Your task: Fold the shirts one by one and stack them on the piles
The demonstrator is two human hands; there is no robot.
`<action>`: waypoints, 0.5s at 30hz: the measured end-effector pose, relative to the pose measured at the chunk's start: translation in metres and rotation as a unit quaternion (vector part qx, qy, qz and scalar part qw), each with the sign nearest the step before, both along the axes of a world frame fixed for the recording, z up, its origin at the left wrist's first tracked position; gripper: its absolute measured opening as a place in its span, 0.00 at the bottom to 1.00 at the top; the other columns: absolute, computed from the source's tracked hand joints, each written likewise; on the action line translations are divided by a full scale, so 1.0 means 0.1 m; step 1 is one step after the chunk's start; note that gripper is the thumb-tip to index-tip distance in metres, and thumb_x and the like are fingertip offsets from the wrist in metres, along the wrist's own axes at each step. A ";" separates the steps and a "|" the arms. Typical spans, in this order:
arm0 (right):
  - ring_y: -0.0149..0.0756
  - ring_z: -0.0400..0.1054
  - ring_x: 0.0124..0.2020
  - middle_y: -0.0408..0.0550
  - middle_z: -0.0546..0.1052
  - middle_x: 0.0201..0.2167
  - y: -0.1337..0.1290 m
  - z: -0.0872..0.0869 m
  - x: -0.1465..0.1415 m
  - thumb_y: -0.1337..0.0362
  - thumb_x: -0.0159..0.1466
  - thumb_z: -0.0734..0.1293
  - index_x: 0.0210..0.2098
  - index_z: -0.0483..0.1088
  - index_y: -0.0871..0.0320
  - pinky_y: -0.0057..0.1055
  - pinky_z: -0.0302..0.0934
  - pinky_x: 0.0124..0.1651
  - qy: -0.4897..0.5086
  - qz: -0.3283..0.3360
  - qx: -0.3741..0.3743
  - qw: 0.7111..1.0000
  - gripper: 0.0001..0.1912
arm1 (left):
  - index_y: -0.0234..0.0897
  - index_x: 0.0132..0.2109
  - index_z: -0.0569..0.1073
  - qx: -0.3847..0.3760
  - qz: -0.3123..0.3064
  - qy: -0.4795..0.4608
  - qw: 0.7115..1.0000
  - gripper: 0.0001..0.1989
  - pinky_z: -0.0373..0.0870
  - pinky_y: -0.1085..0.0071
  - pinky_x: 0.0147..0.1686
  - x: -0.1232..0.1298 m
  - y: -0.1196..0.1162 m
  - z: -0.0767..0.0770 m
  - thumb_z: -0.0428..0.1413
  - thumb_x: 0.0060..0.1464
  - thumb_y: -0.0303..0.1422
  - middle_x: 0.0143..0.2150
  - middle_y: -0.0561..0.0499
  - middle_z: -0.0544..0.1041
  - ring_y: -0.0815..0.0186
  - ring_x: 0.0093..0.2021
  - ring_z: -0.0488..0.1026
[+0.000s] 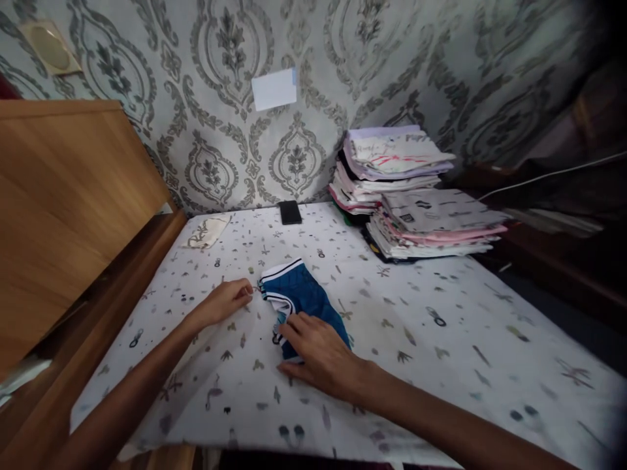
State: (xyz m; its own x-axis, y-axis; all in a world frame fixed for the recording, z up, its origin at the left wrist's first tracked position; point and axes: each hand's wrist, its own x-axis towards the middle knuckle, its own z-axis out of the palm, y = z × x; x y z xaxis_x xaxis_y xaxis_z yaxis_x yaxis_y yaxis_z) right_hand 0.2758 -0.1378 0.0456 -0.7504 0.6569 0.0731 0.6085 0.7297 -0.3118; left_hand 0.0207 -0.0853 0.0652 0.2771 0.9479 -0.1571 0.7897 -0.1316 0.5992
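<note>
Garment (306, 294) of blue cloth, with white and dark striped bands, lies on the table (392, 391), directly in front of the person and a little slanted. The right hand (318, 349) is laid over its lower part, palm down, with the fingers slightly bent side by side and the thumb apart; I think this position serves to steady the soft cloth, so that it does not slip. The left hand (232, 299) is just beside the upper banded corner, its fingers curled and the tips close together; whether they pinch something, I cannot tell. Farther back, the dark phone (290, 213) lies flat near the wall (296, 156), and the small pale cloth with lettering (208, 232) is at the left. Two piles of folded clothes, the taller pile (392, 160) and the lower pile (434, 225), stand to the right, probably placed there to leave room for both hands. They could hinder a wide reach to that side, while the wooden panel (73, 209) limits the left side.
</note>
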 end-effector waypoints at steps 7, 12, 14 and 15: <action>0.40 0.73 0.36 0.51 0.79 0.38 0.04 0.15 -0.09 0.62 0.68 0.63 0.43 0.73 0.56 0.30 0.56 0.33 -0.078 -0.043 -0.053 0.995 0.08 | 0.40 0.46 0.72 0.067 -0.034 0.028 0.997 0.11 0.59 0.71 0.33 0.21 0.10 -0.23 0.52 0.57 0.32 0.30 0.55 0.73 0.64 0.31 0.69; 0.31 0.66 0.27 0.42 0.73 0.25 0.05 0.16 0.10 0.65 0.64 0.65 0.26 0.67 0.57 0.28 0.50 0.31 0.086 -0.090 -0.119 0.985 0.10 | 0.40 0.48 0.73 0.084 -0.048 0.017 0.995 0.12 0.58 0.71 0.30 0.23 0.18 -0.24 0.51 0.59 0.35 0.30 0.55 0.72 0.64 0.30 0.69; 0.29 0.62 0.25 0.40 0.70 0.22 0.08 0.17 0.28 0.60 0.65 0.65 0.23 0.65 0.56 0.27 0.52 0.29 0.237 -0.118 -0.160 0.951 0.14 | 0.41 0.51 0.73 0.087 -0.054 0.013 0.995 0.14 0.58 0.71 0.30 0.24 0.19 -0.23 0.50 0.59 0.35 0.31 0.54 0.74 0.64 0.31 0.70; 0.29 0.62 0.24 0.40 0.69 0.21 0.10 0.18 0.40 0.56 0.64 0.65 0.23 0.65 0.56 0.27 0.54 0.29 0.314 -0.141 -0.177 0.922 0.16 | 0.41 0.52 0.74 0.086 -0.055 0.015 0.995 0.16 0.58 0.71 0.31 0.24 0.20 -0.22 0.50 0.59 0.35 0.31 0.54 0.74 0.63 0.31 0.70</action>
